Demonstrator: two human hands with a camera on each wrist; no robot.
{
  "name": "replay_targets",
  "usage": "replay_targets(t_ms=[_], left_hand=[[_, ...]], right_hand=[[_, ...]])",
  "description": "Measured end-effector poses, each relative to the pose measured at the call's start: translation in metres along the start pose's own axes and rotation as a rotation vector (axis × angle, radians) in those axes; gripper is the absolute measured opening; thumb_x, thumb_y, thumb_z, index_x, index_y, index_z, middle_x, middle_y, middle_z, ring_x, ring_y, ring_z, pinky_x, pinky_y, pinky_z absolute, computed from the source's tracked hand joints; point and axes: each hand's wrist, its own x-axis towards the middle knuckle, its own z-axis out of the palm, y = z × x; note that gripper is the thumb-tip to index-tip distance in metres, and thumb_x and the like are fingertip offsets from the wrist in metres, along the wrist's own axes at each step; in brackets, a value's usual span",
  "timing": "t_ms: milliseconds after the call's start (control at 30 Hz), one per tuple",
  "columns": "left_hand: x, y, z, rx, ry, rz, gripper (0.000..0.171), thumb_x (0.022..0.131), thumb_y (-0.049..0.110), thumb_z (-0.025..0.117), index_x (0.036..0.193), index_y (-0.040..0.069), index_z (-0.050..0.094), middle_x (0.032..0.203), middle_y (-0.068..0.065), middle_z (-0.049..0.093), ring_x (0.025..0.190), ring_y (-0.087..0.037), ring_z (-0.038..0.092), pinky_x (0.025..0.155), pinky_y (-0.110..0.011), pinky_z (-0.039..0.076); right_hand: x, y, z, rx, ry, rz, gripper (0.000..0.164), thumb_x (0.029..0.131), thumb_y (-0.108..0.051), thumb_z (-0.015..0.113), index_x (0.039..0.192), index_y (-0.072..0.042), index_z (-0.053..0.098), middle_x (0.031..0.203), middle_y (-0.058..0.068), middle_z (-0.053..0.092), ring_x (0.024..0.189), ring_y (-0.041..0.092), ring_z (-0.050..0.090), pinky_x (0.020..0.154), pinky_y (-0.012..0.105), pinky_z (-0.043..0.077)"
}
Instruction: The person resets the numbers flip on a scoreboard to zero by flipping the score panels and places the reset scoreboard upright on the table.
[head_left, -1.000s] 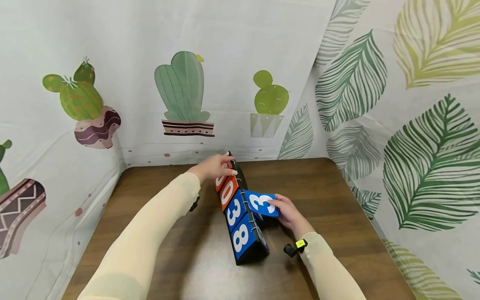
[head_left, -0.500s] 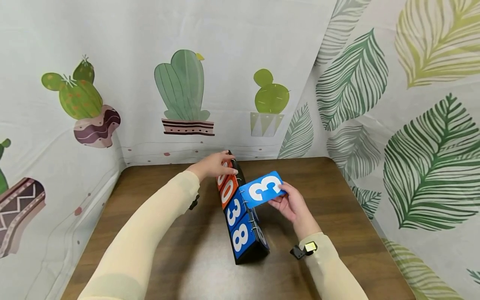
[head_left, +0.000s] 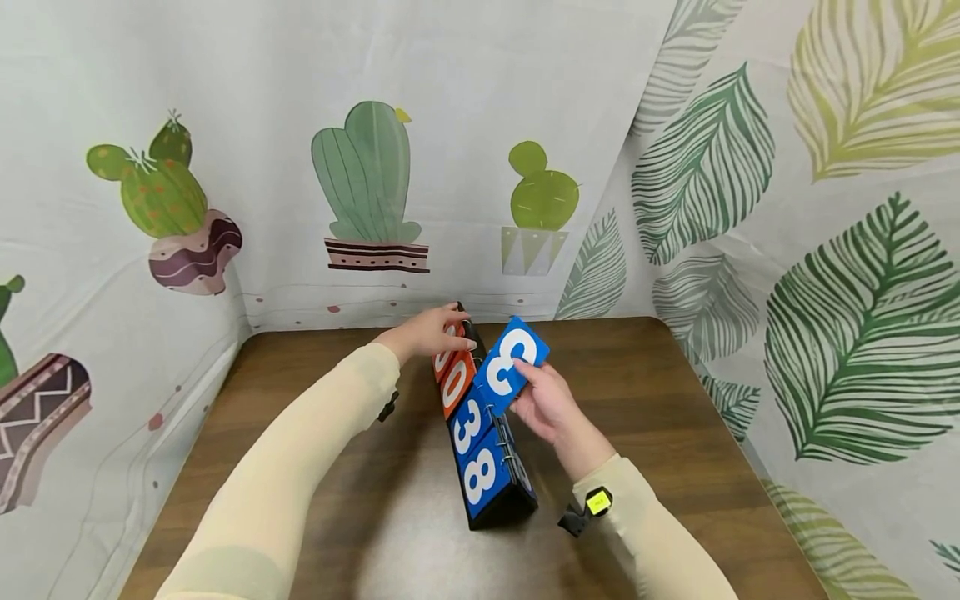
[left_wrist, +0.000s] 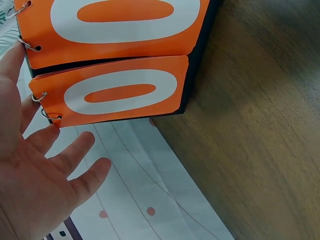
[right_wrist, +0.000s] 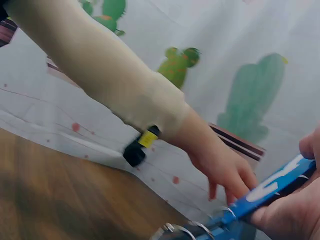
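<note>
A tent-shaped flip scoreboard (head_left: 501, 508) stands on the table, its number cards hung on metal rings along the ridge. At its far end my left hand (head_left: 429, 332) rests on the ridge, thumb and fingers spread by the rings; some fingertips extend past the end in the left wrist view. Two orange cards there show 0 (left_wrist: 120, 92). My right hand (head_left: 549, 402) pinches a blue card marked 3 (head_left: 512, 362) between thumb and fingers, lifted above the ridge and still on its rings. Below it, blue cards on the left face show 3 (head_left: 468, 423) and 8 (head_left: 480, 477).
The brown wooden table (head_left: 360, 517) reaches a cloth backdrop with cactus prints (head_left: 375, 175) behind and leaf prints (head_left: 862, 333) at the right. The scoreboard's far end lies close to the table's back edge.
My right hand has raised the blue 3 card from the scoreboard's right side, up and leftward, so it now stands steeper above the ridge. The left hand has stayed in place.
</note>
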Motion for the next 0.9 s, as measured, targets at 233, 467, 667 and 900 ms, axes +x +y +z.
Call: replay_targets(t_ms=[233,467,667,900], left_hand=[[0.002,-0.002,0.002,0.027,0.009,0.009,0.074,0.095,0.055,0.067,0.158,0.025,0.044,0.174,-0.008,0.019,0.158,-0.036,0.026,0.124,-0.06,0.029],[0.001,0.0,0.0,-0.029,-0.001,0.006,0.069,0.096,0.042,0.07,0.157,0.024,0.045,0.174,-0.008,0.018,0.158,-0.038,0.026,0.124,-0.059,0.031],[0.003,0.001,-0.001,0.057,-0.012,0.016,0.077,0.095,0.057,0.067,0.159,0.022,0.043,0.174,-0.011,0.017,0.158,-0.038,0.024,0.126,-0.057,0.027],[0.004,0.001,-0.002,0.091,-0.025,0.028,0.077,0.095,0.059,0.065,0.159,0.021,0.043,0.174,-0.012,0.016,0.158,-0.037,0.025,0.127,-0.056,0.026]], right_hand=[[-0.002,0.006,0.019,-0.188,-0.045,-0.002,0.056,0.112,-0.027,0.041,0.16,-0.003,0.026,0.161,0.021,0.041,0.147,0.032,0.043,0.126,0.052,0.032],[-0.007,0.01,0.024,-0.622,-0.191,-0.029,0.049,0.112,-0.034,0.038,0.149,-0.004,0.049,0.132,0.032,0.061,0.116,0.041,0.066,0.103,0.055,0.054],[-0.006,0.017,0.034,-1.146,-0.319,-0.218,0.047,0.111,-0.031,0.039,0.152,-0.011,0.051,0.126,0.021,0.066,0.107,0.035,0.067,0.09,0.044,0.059],[-0.006,0.026,0.047,-1.465,-0.411,-0.315,0.049,0.111,-0.03,0.038,0.158,-0.018,0.043,0.166,0.011,0.038,0.157,0.034,0.03,0.126,0.057,0.027]])
